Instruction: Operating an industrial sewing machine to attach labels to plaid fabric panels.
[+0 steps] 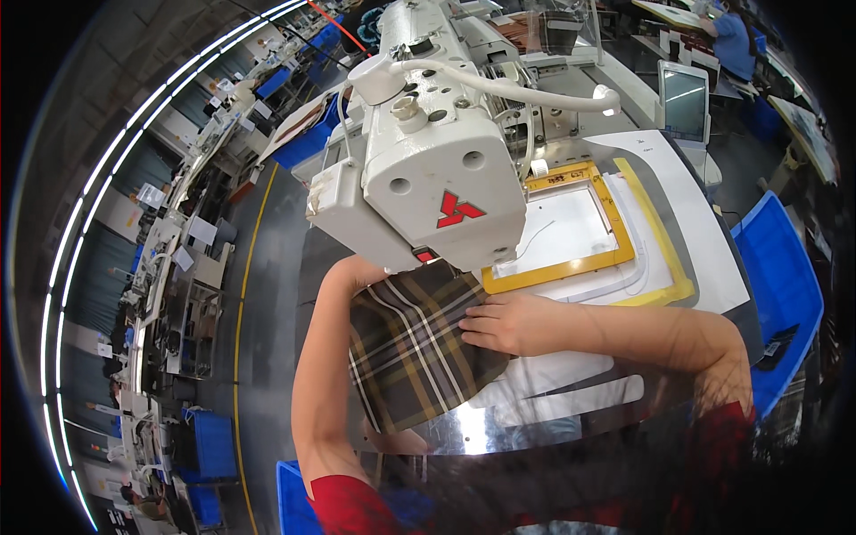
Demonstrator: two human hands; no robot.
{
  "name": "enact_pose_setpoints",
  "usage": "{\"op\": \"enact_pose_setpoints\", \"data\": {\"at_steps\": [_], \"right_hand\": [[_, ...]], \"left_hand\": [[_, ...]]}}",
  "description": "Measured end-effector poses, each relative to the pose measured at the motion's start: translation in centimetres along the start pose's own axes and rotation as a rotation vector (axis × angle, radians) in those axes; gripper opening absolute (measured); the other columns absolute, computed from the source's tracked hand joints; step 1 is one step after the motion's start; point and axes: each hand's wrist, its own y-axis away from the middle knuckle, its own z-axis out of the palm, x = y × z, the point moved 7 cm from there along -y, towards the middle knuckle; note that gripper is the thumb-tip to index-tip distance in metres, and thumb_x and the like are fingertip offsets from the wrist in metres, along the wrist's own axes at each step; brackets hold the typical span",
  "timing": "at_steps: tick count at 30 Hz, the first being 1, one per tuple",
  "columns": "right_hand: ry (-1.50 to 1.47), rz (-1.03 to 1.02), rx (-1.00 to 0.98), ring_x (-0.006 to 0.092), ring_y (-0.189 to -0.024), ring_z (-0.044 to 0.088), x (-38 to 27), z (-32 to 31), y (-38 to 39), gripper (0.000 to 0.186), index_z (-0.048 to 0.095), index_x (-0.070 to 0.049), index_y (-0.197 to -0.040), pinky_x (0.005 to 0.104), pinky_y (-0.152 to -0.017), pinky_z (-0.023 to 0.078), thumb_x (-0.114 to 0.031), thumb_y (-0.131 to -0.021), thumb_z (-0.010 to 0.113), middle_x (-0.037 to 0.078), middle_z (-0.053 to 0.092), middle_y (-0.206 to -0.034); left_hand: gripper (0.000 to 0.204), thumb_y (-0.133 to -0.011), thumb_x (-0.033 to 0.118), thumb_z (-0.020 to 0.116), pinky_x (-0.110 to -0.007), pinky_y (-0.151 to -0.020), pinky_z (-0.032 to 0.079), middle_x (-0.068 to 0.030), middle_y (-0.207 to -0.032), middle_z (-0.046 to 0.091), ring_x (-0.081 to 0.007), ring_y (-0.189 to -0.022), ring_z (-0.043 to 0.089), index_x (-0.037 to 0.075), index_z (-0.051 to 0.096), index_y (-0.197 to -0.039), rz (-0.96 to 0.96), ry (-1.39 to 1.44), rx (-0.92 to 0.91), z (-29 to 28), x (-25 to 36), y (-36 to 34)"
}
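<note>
A dark plaid fabric piece [419,348], crossed by white and mustard lines, lies beneath the head of a white industrial sewing machine [446,178]. Flat on the fabric's right side rests my right hand [499,325], its fingers stretched out to the left. My left hand [361,270] reaches in at the fabric's far left edge, under the machine head. That hand's fingers are hidden behind the machine, and so is the needle area.
Right of the machine head lies a yellow frame [624,254] on white sheets. A blue bin [780,294] stands at the far right, near a small screen [684,102]. Another blue bin [290,495] is at the lower left. A person in blue [734,45] is at the upper right.
</note>
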Motion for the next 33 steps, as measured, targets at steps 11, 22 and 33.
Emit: {"op": "enact_pose_setpoints", "data": {"at_steps": [11,22,33], "right_hand": [[-0.103,0.085,0.116,0.0282,-0.11,0.06,0.3,-0.1,0.3,0.035,0.06,0.002,-0.116,0.0346,-0.091,0.049,-0.011,-0.085,0.052,0.017,0.063,-0.117],[0.133,0.208,-0.114,0.0291,-0.116,0.057,0.0,-2.2,3.9,0.04,0.055,0.004,-0.121,0.0344,-0.094,0.048,-0.013,-0.085,0.051,0.019,0.058,-0.126],[0.204,0.302,-0.154,0.024,-0.11,0.058,0.7,-4.0,9.1,0.035,0.06,0.002,-0.116,0.0325,-0.093,0.047,-0.012,-0.084,0.054,0.012,0.061,-0.118]], "left_hand": [[0.043,-0.079,0.026,0.075,-0.037,-0.088,0.048,-0.0118,-0.112,0.065,-0.0256,-0.102,0.06,0.006,0.063,-0.116,0.487,-0.191,0.327,0.0,-2.8,-2.7],[0.036,-0.078,0.029,0.073,-0.039,-0.086,0.049,-0.009,-0.105,0.067,-0.0285,-0.098,0.061,0.01,0.066,-0.108,0.478,-0.496,0.219,1.3,1.0,-2.2],[0.049,-0.064,0.018,0.084,-0.031,-0.076,0.05,-0.01,-0.085,0.067,-0.0204,-0.078,0.064,-0.001,0.061,-0.103,0.107,-0.45,0.104,2.1,-2.1,3.5]]}}
